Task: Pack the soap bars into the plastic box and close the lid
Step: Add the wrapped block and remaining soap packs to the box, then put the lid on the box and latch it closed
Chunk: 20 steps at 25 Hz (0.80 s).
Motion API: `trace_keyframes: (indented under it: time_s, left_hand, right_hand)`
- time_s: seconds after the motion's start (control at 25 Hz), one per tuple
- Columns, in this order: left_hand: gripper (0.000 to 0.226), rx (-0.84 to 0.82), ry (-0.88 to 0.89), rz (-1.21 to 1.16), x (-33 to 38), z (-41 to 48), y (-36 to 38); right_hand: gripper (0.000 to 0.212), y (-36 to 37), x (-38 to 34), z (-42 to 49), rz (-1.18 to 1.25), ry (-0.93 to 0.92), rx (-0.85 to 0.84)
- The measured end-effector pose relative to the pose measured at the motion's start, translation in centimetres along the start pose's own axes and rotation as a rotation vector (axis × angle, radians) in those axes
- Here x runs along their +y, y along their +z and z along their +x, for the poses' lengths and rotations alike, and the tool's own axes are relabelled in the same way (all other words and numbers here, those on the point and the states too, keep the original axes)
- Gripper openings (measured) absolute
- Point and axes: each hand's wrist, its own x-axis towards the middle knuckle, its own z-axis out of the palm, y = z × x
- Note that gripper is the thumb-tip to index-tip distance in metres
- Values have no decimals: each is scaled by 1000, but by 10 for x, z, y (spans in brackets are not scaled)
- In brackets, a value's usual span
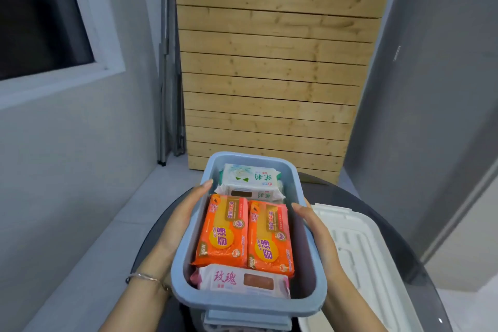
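Note:
A blue plastic box (310,264) stands open on a dark round table, filled with wrapped soap bars. Two orange bars (223,234) (269,240) lie side by side in the middle. White-and-green bars (250,178) are stacked at the far end, and a pink-and-white bar (242,280) sits at the near end. My left hand (180,218) lies flat against the box's left wall with straight fingers. On the right wall rests my right hand (315,229), its thumb over the rim. The white lid (358,250) lies upside down to the right of the box.
The dark round table (398,245) holds the box and the lid. A wooden slatted panel (269,75) leans against the wall behind it. Grey walls stand left and right, with a window at the upper left and pale floor tiles below.

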Motion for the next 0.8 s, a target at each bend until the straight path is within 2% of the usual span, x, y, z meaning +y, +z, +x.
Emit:
trace_keyframes:
  time_s: [0.12,0.28,0.32,0.48,0.56,0.64,0.72,0.8]
  left_hand:
    - [52,33,23,26,-3,3,-20]
    - [57,31,-3,85,-4,9,-23]
    - [57,40,10,136,-2,11,-24]
    - [56,66,35,403,9,6,-20]
    - [59,130,53,509,13,2,-17]
    - [55,204,95,543,14,-2,-13]
    - [69,278,159,545,13,-6,-9]
    - [88,375,237,672,13,-9,-6]
  right_hand:
    - [40,6,12,14,27,57,42]
    - [24,-4,20,18,69,63,29]
    - [25,-9,23,18,67,45,20]
    - [52,-29,38,15,14,48,-43]
    - [67,-45,38,13,-14,-9,52]
    - [73,-74,33,9,-27,-96,240]
    - [70,-110,27,0,-120,-143,379]
    - [68,-150,32,-6,-247,-124,497]
